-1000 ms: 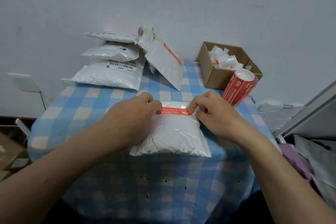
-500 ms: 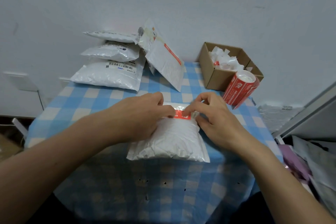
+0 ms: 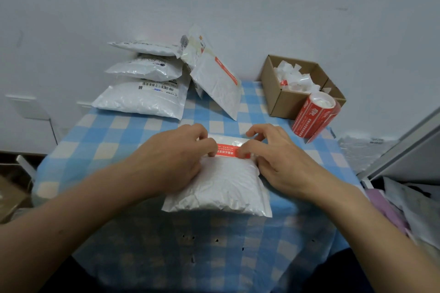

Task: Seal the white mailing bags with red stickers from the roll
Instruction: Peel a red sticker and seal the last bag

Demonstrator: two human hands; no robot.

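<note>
A stuffed white mailing bag [image 3: 221, 188] lies on the checked table in front of me. A red sticker [image 3: 228, 151] runs across its folded top edge. My left hand [image 3: 176, 159] has its thumb on the sticker's left end, with the fingers curled over the bag's top edge. My right hand [image 3: 281, 159] does the same at the right end, pinching the edge between thumb and fingers. The red sticker roll [image 3: 314, 118] lies to the right, against a cardboard box.
The open cardboard box [image 3: 283, 102] at the back right holds crumpled white backing scraps. Three white bags are stacked [image 3: 142, 100] at the back left, and another bag with a red sticker [image 3: 216, 83] leans on them. The blue checked tablecloth [image 3: 114, 135] drops off at the front.
Both thumbs slid inward along the sticker half a second ago and have now moved slightly apart, so more of the red strip shows. The bag has stayed in place.
</note>
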